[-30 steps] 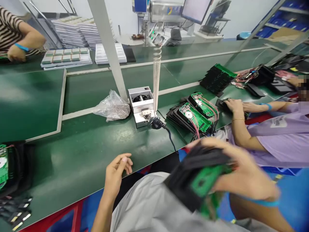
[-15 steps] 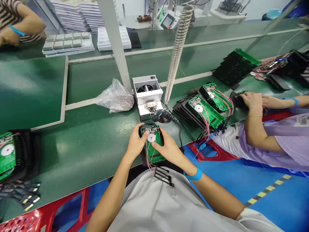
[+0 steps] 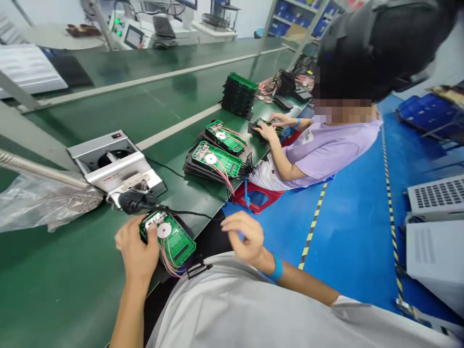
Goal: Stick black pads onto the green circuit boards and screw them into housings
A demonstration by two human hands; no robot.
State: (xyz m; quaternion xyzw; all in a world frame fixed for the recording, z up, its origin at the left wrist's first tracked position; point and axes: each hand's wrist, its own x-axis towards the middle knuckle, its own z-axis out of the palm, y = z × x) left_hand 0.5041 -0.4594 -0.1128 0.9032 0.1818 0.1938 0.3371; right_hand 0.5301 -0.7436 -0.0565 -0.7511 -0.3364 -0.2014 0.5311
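Note:
My left hand (image 3: 139,249) grips the left end of a green plastic casing (image 3: 179,244), its thumb lying over the small circuit board. A white round disc (image 3: 164,230) sits on the casing, and pink wires (image 3: 168,261) trail from it towards my lap. Black connectors (image 3: 198,268) rest against my grey top. Held up away from the casing, my right hand (image 3: 246,238) has loosely curved fingers, a gap between them and the thumb, and nothing visible in it.
Just beyond the casing stands a grey and white screw feeder (image 3: 119,169), with a black-handled power tool (image 3: 136,200) in front. A plastic bag of screws (image 3: 54,200) lies left. Similar green casings (image 3: 217,158) are stacked rightward, near a co-worker in a purple shirt (image 3: 326,140).
My right hand has let go of the casing and moved right, over the table's edge. The view has swung right; the left hand stays on the casing.

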